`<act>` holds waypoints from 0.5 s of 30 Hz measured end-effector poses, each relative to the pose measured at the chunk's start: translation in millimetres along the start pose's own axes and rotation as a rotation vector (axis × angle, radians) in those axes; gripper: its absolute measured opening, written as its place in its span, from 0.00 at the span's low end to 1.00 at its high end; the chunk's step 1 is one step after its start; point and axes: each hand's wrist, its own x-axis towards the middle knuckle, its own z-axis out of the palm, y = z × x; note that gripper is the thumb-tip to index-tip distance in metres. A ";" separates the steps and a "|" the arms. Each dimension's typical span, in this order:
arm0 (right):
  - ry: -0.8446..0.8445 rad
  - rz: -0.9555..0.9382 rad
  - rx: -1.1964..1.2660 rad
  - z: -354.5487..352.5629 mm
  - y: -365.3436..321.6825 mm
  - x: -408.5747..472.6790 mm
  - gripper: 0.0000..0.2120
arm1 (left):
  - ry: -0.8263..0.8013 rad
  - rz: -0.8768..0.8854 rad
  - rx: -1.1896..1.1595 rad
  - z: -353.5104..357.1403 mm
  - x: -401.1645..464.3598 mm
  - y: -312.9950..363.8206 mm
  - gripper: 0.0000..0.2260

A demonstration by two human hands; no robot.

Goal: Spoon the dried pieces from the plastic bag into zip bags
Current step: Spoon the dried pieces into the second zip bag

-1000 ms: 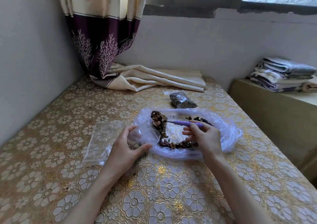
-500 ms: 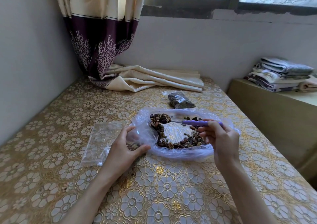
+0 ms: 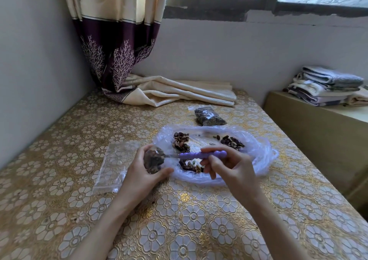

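Left hand (image 3: pixel 139 172) grip holds zip bag (image 3: pixel 153 161) mouth open on the table (image 3: pixel 59 180); spoon (image 3: pixel 199 155) bowl at the mouth, right hand (image 3: pixel 229 166) grip pinching handle. Tip slowly, keep mouth wide. Dried pieces (image 3: pixel 181 143) remain in plastic bag (image 3: pixel 256 150).

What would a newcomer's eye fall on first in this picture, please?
Probably the purple spoon in the right hand, its bowl tipped into the small zip bag that the left hand holds at the table's middle. Behind them lies the plastic bag with dark dried pieces, and farther back a filled zip bag.
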 end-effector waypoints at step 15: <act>0.316 -0.003 0.205 -30.9 6.7 11.7 0.16 | 0.019 0.009 0.039 1.2 1.6 -3.8 0.31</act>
